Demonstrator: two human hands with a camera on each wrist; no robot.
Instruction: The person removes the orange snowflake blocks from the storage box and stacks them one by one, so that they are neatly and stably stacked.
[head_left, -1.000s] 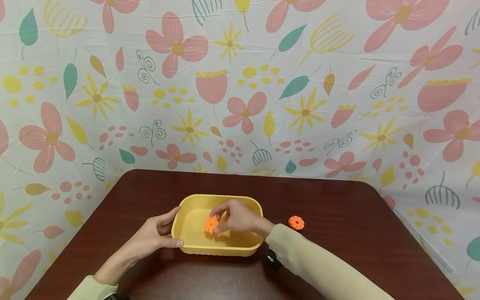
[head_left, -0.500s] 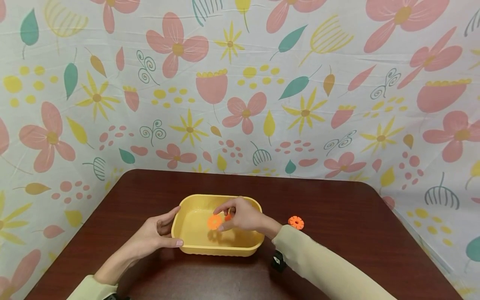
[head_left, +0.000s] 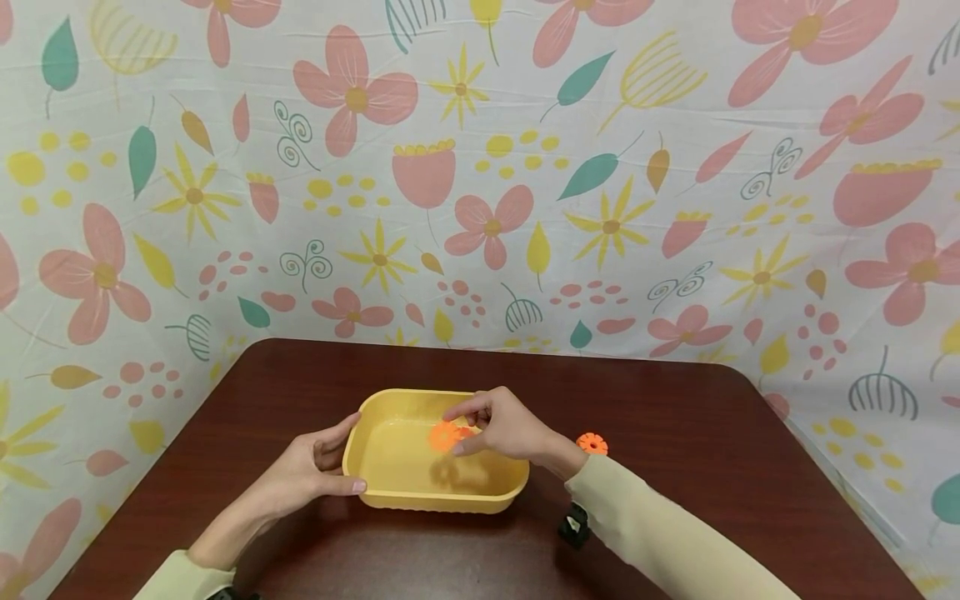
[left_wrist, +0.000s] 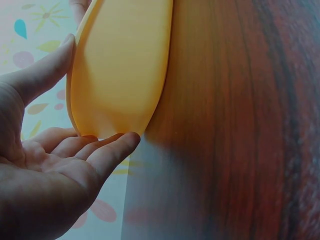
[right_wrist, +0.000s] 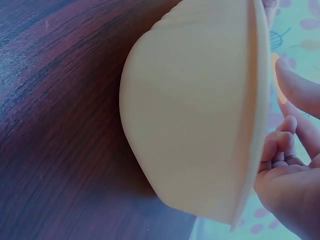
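A yellow plastic tub point(head_left: 408, 502) with rounded corners stands on the table. My left hand point(head_left: 307, 467) grips its left end, thumb at the near rim and fingers round the end wall; the left wrist view has this hand point(left_wrist: 65, 155) against the tub wall point(left_wrist: 120, 70). Over the tub's right half, my right hand point(head_left: 506, 429) pinches an orange notched disc point(head_left: 442, 437) between thumb and fingers. More orange shows behind the thumb, partly hidden. In the right wrist view, the disc's edge point(right_wrist: 278, 80) appears at the fingertips, beyond the tub wall point(right_wrist: 190, 110).
Another orange notched disc point(head_left: 592, 443) lies on the table right of the tub, close to the right sleeve point(head_left: 660, 521). The dark brown wooden table point(head_left: 675, 417) has rounded far corners. A flower-patterned cloth point(head_left: 480, 167) hangs behind it.
My right hand has moved to the right and slightly up with the orange disc, which has shifted away from the tub's middle. The left hand and tub have stayed in place.
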